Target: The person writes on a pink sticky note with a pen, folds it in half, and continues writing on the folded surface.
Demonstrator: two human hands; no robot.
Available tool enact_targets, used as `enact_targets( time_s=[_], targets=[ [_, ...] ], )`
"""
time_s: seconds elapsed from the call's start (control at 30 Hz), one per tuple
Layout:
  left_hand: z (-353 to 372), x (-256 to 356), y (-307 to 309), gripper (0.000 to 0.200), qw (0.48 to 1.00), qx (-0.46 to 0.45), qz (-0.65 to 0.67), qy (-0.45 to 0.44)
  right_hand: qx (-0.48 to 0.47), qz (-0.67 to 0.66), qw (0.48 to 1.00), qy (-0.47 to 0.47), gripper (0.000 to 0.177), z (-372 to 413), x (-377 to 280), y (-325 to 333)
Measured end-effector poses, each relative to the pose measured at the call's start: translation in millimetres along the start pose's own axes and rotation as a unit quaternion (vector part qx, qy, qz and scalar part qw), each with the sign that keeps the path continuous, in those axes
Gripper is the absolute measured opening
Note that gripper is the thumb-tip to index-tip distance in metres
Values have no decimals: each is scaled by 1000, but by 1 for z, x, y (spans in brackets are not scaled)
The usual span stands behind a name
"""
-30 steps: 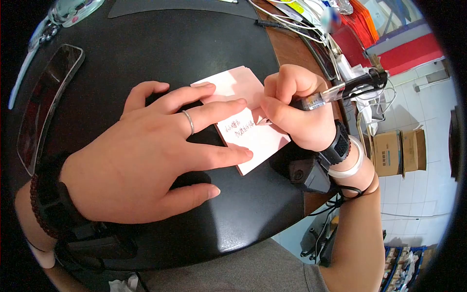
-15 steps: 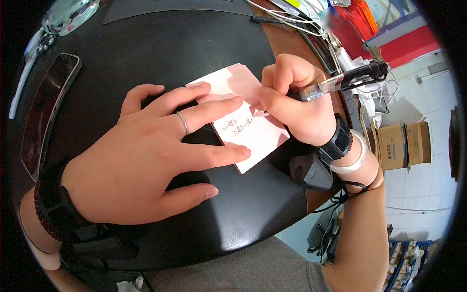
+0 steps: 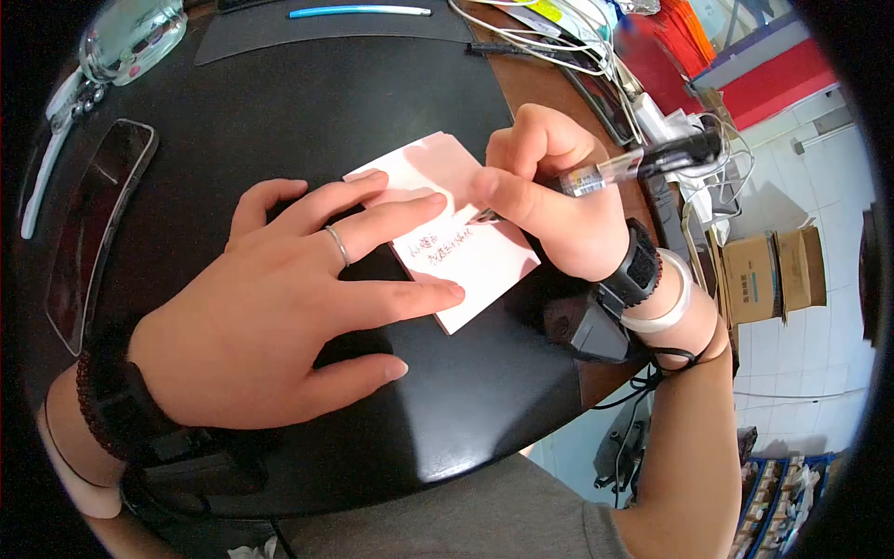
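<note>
On the black tabletop [image 3: 494, 391], the left hand [image 3: 251, 317], fingers spread, presses the notepad [image 3: 489, 265]; light pressure could let it skew. Beyond, the right hand [image 3: 568, 214] grips a pen [image 3: 610, 172]; its heel could smear fresh ink.

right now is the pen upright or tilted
Tilted: the pen slants through the right hand, its black top end out well past the edge of the paper.
</note>
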State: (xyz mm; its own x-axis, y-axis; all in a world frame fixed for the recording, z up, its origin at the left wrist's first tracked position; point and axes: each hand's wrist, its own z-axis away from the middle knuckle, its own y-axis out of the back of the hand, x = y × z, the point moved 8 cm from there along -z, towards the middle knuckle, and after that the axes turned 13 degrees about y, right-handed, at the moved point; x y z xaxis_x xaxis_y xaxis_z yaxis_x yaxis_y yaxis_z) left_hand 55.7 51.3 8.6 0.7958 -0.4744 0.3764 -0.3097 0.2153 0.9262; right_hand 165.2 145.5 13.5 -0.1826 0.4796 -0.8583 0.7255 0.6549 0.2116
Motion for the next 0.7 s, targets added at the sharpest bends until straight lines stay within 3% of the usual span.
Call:
enact_targets(
  time_s=[0.17, 0.23, 0.3, 0.4, 0.7],
  targets=[
    [-1, -4, 2, 52, 1000, 5, 14, 25, -25, -70, 996, -50, 19, 2, -3, -13],
    [0, -4, 1, 53, 1000, 5, 7, 24, -85, 46, 995, 1, 19, 0, -5, -17],
    [1, -4, 0, 53, 1000, 5, 3, 23, -80, 9, 997, -2, 24, 1, -4, -21],
    [1, -2, 0, 56, 1000, -3, -13, 10, -72, 66, 994, 44, 31, 1, -5, -18],
    [1, -2, -1, 58, 1000, -3, 0, 12, -96, 87, 991, 22, 30, 3, -3, -21]
  ],
)
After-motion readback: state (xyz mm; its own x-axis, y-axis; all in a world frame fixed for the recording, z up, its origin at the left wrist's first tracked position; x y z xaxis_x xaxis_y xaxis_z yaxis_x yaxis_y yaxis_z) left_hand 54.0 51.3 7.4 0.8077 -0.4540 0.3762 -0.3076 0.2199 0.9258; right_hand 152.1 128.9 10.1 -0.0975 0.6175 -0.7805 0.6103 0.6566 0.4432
